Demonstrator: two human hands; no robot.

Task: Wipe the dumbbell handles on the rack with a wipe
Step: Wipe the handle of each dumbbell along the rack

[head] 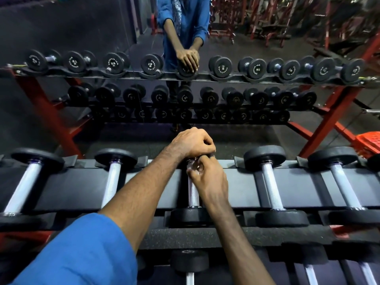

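Note:
The dumbbell rack [82,182] runs across in front of me with several black-headed dumbbells lying in its cradles. On the middle dumbbell's steel handle [193,195] my right hand [209,182] curls round the far end, pinching a small pale wipe [192,166] against the metal. Only a scrap of the wipe shows under the fingers. My left hand [191,144] grips over the far head of the same dumbbell and hides it. The near head [189,218] lies uncovered.
Neighbouring dumbbells lie close on the left [112,182] and right [271,188]. A lower tier holds more dumbbells [189,262]. A mirror [61,27] behind the rack reflects the rack and a person in blue. An orange crate [368,140] sits far right.

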